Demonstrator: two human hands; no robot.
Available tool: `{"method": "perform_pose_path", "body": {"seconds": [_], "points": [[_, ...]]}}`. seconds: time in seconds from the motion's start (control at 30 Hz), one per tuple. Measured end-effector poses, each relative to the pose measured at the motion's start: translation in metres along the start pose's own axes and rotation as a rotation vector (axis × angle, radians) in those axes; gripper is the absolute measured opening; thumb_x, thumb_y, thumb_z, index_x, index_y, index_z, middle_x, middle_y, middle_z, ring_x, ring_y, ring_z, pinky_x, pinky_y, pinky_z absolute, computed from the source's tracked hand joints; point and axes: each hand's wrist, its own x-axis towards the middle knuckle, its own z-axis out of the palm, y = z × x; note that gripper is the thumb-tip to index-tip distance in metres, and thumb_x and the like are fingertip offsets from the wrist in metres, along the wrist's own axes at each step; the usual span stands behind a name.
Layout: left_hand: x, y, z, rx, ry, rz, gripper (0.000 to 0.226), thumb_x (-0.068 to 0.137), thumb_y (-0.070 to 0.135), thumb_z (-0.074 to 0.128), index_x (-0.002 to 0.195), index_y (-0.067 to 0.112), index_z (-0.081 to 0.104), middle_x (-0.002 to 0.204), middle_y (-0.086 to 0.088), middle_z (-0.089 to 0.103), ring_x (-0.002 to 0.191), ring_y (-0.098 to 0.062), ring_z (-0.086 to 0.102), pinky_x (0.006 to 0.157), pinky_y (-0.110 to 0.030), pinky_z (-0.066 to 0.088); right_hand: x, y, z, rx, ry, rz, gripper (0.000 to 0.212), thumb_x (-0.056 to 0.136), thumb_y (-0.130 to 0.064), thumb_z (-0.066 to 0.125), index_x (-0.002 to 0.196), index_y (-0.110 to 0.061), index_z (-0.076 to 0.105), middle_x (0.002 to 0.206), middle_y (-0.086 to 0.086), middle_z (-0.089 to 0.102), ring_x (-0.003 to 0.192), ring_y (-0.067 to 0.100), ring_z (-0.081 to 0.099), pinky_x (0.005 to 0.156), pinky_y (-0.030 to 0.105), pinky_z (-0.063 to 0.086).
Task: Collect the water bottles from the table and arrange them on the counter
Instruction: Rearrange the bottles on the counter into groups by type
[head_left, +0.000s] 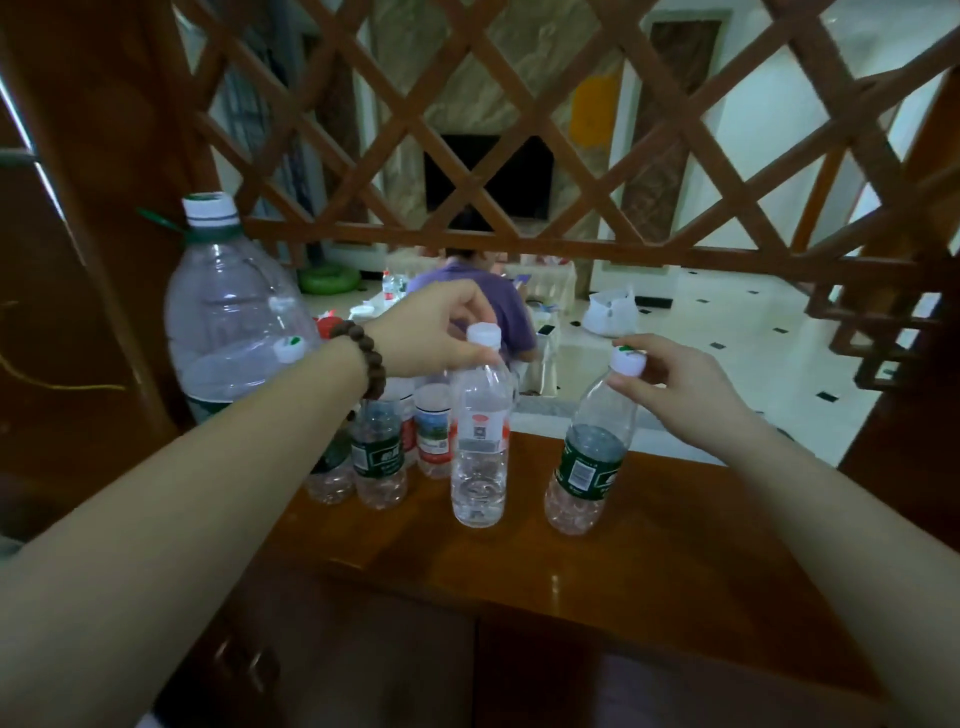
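Observation:
A clear bottle with a red and white label stands upright on the wooden counter. My left hand pinches it at the neck, just below its white cap. To its right a green-labelled bottle leans slightly, and my right hand pinches its white cap. Several more small bottles stand in a cluster at the counter's left, partly hidden by my left forearm. A large clear jug stands behind them.
A wooden lattice screen rises right behind the counter. Through it I see a person in a purple top seated at a low table with more bottles. Dark cabinet doors lie below the counter.

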Motion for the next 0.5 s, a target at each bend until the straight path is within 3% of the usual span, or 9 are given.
{"method": "perform_pose_path", "body": {"seconds": [0.07, 0.2, 0.43, 0.5], "points": [[-0.007, -0.013, -0.006, 0.058, -0.006, -0.009, 0.032, 0.069, 0.024, 0.082, 0.089, 0.025, 0.057, 0.096, -0.001, 0.064, 0.083, -0.021, 0.064, 0.078, -0.046, 0.055, 0.004, -0.006, 0.011, -0.003, -0.025, -0.021, 0.041, 0.083, -0.033, 0.069, 0.122, -0.024, 0.059, 0.103, -0.006, 0.062, 0.089, 0.012, 0.057, 0.071, 0.020, 0.039], [-0.018, -0.034, -0.011, 0.194, 0.000, -0.015, 0.033, 0.069, 0.027, 0.082, 0.090, 0.026, 0.056, 0.093, 0.005, 0.060, 0.080, -0.014, 0.059, 0.077, -0.043, 0.053, 0.012, -0.017, 0.027, 0.017, -0.067, -0.065, 0.040, 0.084, -0.032, 0.069, 0.121, -0.023, 0.060, 0.102, -0.008, 0.061, 0.084, 0.004, 0.055, 0.066, 0.010, 0.036], [-0.018, -0.047, -0.010, 0.321, -0.011, -0.024, 0.036, 0.071, 0.028, 0.080, 0.096, 0.023, 0.056, 0.095, 0.007, 0.056, 0.085, -0.016, 0.058, 0.076, -0.040, 0.054, 0.020, -0.043, 0.058, 0.076, -0.145, -0.133, 0.039, 0.084, -0.026, 0.070, 0.121, -0.020, 0.058, 0.108, -0.002, 0.063, 0.089, 0.010, 0.060, 0.072, 0.016, 0.045], [-0.017, -0.048, -0.010, 0.347, -0.010, -0.030, 0.037, 0.071, 0.028, 0.080, 0.097, 0.024, 0.055, 0.095, 0.007, 0.057, 0.085, -0.016, 0.058, 0.077, -0.040, 0.054, 0.022, -0.049, 0.068, 0.080, -0.155, -0.150, 0.040, 0.084, -0.026, 0.070, 0.121, -0.020, 0.055, 0.108, 0.002, 0.064, 0.092, 0.015, 0.060, 0.079, 0.027, 0.050]]}}
